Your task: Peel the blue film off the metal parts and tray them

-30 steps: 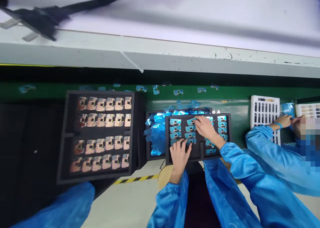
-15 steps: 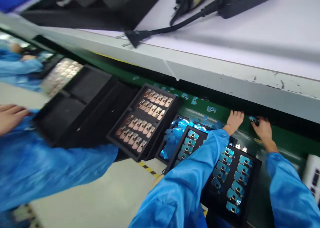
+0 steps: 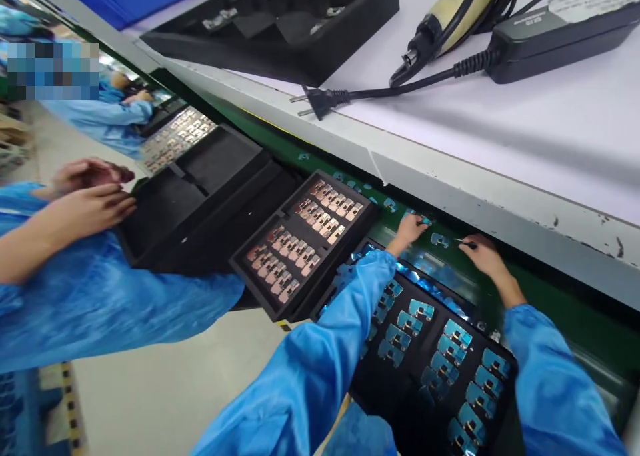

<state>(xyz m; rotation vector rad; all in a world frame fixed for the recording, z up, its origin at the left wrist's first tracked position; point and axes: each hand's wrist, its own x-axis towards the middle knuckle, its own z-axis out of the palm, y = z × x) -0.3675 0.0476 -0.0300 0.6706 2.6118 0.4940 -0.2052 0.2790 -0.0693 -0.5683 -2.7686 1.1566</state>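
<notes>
Both my hands reach past a black tray (image 3: 500, 359) of blue-filmed parts (image 3: 421, 309) onto the green belt (image 3: 565, 309). My left hand (image 3: 411, 229) rests on the belt with its fingers pinched on a small blue-filmed piece. My right hand (image 3: 481, 254) is closed on a thin dark tool whose tip points at another blue piece (image 3: 439, 239) lying on the belt between the hands. A heap of peeled blue film (image 3: 430, 269) lies just behind the tray.
A black tray of copper-coloured parts (image 3: 305, 239) sits left of mine, then empty black trays (image 3: 200, 176). A co-worker's hands (image 3: 90, 196) are at the far left. Above the belt runs a white shelf (image 3: 500, 129) with a power adapter (image 3: 560, 26), plug and a black tray.
The view has swung left and up. My hands left the tray of blue parts and moved out onto the green belt, where they now work on small blue pieces.
</notes>
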